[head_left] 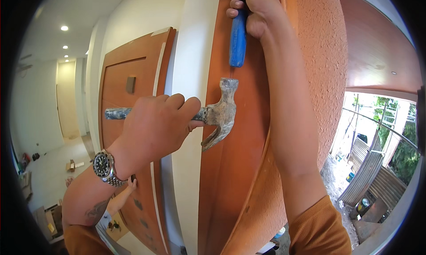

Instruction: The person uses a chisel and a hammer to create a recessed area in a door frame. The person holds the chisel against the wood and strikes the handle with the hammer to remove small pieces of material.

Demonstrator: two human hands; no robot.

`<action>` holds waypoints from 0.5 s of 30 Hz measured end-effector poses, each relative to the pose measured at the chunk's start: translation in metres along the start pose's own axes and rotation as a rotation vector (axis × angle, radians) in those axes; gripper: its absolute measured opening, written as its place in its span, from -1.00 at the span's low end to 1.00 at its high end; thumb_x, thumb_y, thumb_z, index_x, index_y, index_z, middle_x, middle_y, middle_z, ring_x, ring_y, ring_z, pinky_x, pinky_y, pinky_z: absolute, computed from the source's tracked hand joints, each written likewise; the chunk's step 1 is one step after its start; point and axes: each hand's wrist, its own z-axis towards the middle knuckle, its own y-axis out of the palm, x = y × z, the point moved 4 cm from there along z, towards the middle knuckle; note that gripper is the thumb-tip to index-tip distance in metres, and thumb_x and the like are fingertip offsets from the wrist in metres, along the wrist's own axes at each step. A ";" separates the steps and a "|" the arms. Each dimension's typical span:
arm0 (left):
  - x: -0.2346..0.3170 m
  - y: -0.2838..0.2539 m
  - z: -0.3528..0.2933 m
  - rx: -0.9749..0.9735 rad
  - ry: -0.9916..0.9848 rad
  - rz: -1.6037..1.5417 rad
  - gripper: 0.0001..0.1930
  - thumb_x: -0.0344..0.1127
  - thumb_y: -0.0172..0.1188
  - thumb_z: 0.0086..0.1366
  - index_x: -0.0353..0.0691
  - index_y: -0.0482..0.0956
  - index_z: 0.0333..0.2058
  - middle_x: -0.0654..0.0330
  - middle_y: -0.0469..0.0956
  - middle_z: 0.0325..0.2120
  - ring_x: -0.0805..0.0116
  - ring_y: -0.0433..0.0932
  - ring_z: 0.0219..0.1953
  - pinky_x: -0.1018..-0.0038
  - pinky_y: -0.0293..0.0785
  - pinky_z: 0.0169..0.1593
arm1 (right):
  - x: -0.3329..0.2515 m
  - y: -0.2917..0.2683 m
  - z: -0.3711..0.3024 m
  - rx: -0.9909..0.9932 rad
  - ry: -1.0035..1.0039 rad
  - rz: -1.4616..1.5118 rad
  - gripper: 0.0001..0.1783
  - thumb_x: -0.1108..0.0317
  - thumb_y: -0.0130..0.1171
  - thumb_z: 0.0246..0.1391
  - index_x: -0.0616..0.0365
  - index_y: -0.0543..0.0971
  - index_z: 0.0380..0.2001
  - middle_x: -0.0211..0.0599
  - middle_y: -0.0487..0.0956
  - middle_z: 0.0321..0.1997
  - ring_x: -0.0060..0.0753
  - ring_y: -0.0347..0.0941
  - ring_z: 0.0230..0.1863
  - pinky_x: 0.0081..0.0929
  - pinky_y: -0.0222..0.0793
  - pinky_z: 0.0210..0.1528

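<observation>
Here, my left hand (157, 124) clenches a claw hammer (224, 110) just below the blue-handled tool (238, 42) clasped in my right hand (262, 11).

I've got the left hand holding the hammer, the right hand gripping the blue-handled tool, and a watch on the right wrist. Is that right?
Not quite: the head view shows the watch on the left wrist. The left hand does hold the hammer, and the right hand the blue-handled tool.
</observation>
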 end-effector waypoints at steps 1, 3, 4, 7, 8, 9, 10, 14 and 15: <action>0.000 0.000 0.002 0.005 0.002 0.002 -0.67 -0.02 0.36 0.22 -0.11 0.48 -0.36 0.24 0.44 -0.55 0.19 0.54 -0.52 0.28 0.40 -0.49 | 0.001 -0.001 0.001 -0.033 0.001 0.023 -0.66 0.29 -0.24 0.55 0.31 0.41 0.12 -0.51 0.33 -0.40 -0.65 0.20 -0.49 -0.62 0.31 -0.50; 0.001 -0.002 0.005 -0.003 0.079 0.064 -0.67 0.00 0.35 0.24 -0.10 0.48 -0.36 0.25 0.45 -0.56 0.19 0.55 -0.52 0.28 0.41 -0.49 | 0.000 0.001 0.002 -0.070 -0.007 0.046 -0.65 0.30 -0.23 0.55 0.31 0.41 0.14 -0.50 0.33 -0.40 -0.64 0.20 -0.49 -0.62 0.31 -0.50; 0.001 -0.003 0.007 0.003 0.079 0.068 -0.67 0.00 0.35 0.24 -0.10 0.48 -0.36 0.25 0.45 -0.56 0.19 0.55 -0.52 0.28 0.41 -0.49 | 0.001 0.000 0.000 -0.050 0.003 0.039 -0.64 0.30 -0.23 0.55 0.32 0.40 0.16 -0.50 0.33 -0.40 -0.64 0.20 -0.49 -0.62 0.30 -0.50; 0.000 -0.002 0.016 -0.008 0.148 0.064 -0.68 0.00 0.35 0.23 -0.07 0.49 -0.36 0.26 0.46 -0.55 0.21 0.55 -0.53 0.31 0.42 -0.49 | 0.004 -0.002 0.005 -0.049 0.003 0.043 -0.62 0.29 -0.23 0.55 0.33 0.38 0.20 -0.49 0.33 -0.40 -0.63 0.20 -0.49 -0.62 0.30 -0.50; -0.003 -0.001 0.020 -0.009 0.079 0.049 -0.69 0.01 0.35 0.23 -0.06 0.49 -0.37 0.27 0.46 -0.55 0.23 0.55 -0.53 0.31 0.42 -0.49 | 0.004 -0.003 0.005 -0.056 0.002 0.053 -0.61 0.29 -0.23 0.56 0.34 0.37 0.22 -0.49 0.33 -0.40 -0.63 0.20 -0.49 -0.62 0.30 -0.50; -0.006 0.000 0.022 -0.011 0.010 0.034 -0.69 0.02 0.35 0.23 -0.04 0.49 -0.37 0.27 0.47 -0.54 0.25 0.56 -0.52 0.32 0.42 -0.49 | 0.003 -0.003 0.004 -0.055 0.000 0.049 -0.61 0.29 -0.23 0.56 0.34 0.37 0.22 -0.49 0.33 -0.40 -0.63 0.20 -0.49 -0.62 0.30 -0.50; -0.004 0.000 0.020 -0.007 0.012 0.032 -0.69 0.02 0.35 0.23 -0.04 0.49 -0.37 0.27 0.47 -0.54 0.25 0.56 -0.52 0.32 0.42 -0.49 | 0.001 -0.002 0.002 -0.027 0.008 0.037 -0.61 0.28 -0.23 0.56 0.34 0.37 0.22 -0.48 0.33 -0.40 -0.64 0.20 -0.49 -0.62 0.30 -0.50; 0.009 -0.003 0.006 -0.045 0.175 0.080 -0.69 0.02 0.33 0.26 -0.05 0.49 -0.37 0.26 0.49 -0.56 0.20 0.57 -0.53 0.30 0.42 -0.49 | -0.007 0.009 -0.018 -0.045 -0.010 0.028 -0.61 0.27 -0.24 0.56 0.34 0.37 0.20 -0.48 0.32 -0.40 -0.64 0.20 -0.49 -0.62 0.31 -0.50; 0.012 -0.003 0.006 -0.044 0.249 0.096 -0.69 0.02 0.31 0.29 -0.06 0.49 -0.36 0.26 0.50 -0.57 0.19 0.58 -0.53 0.29 0.42 -0.48 | -0.003 0.007 -0.010 -0.046 0.000 0.028 -0.61 0.27 -0.24 0.56 0.34 0.37 0.20 -0.48 0.32 -0.40 -0.64 0.20 -0.49 -0.62 0.31 -0.50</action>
